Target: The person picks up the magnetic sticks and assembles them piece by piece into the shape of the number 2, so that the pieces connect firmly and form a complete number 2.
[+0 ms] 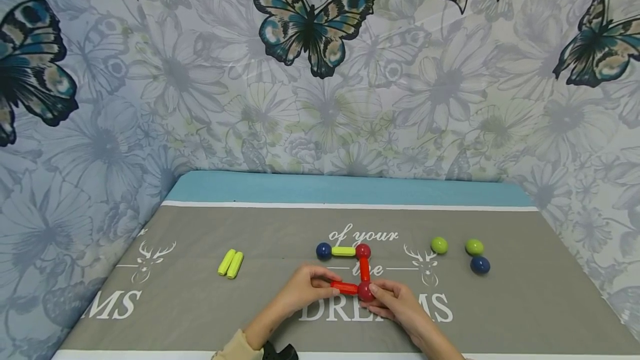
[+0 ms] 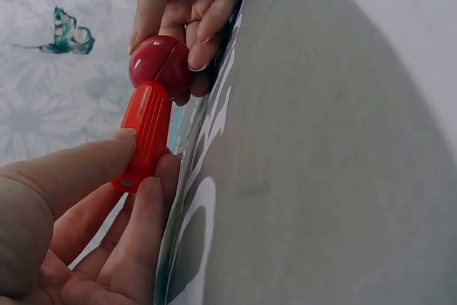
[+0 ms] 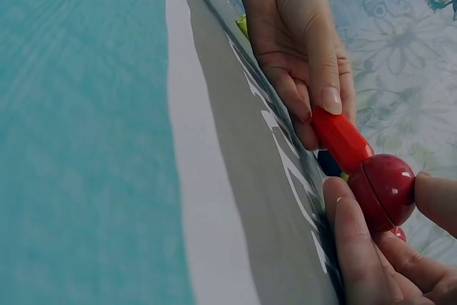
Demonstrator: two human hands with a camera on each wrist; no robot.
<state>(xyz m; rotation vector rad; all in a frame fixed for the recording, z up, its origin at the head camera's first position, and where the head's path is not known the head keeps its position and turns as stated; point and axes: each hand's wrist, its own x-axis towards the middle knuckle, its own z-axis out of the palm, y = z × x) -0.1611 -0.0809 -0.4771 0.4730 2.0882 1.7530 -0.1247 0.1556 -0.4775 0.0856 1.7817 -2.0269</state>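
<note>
My left hand (image 1: 309, 288) pinches a red rod (image 1: 345, 288) between thumb and fingers. The rod's other end meets a dark red ball (image 1: 365, 291), which my right hand (image 1: 397, 304) grips between thumb and fingertips. From this ball a second red rod (image 1: 364, 269) runs away from me to another red ball (image 1: 363, 251). A yellow-green rod (image 1: 343, 251) joins that one to a blue ball (image 1: 324, 251) on its left. In the left wrist view, the held red rod (image 2: 146, 133) is ribbed and touches the ball (image 2: 161, 66).
Two yellow-green rods (image 1: 231, 264) lie side by side at the left of the grey table cover (image 1: 200, 315). On the right are a green ball (image 1: 439, 245), a second green ball (image 1: 474, 247) and a blue ball (image 1: 480, 265). A butterfly-patterned cloth (image 1: 320, 115) hangs behind.
</note>
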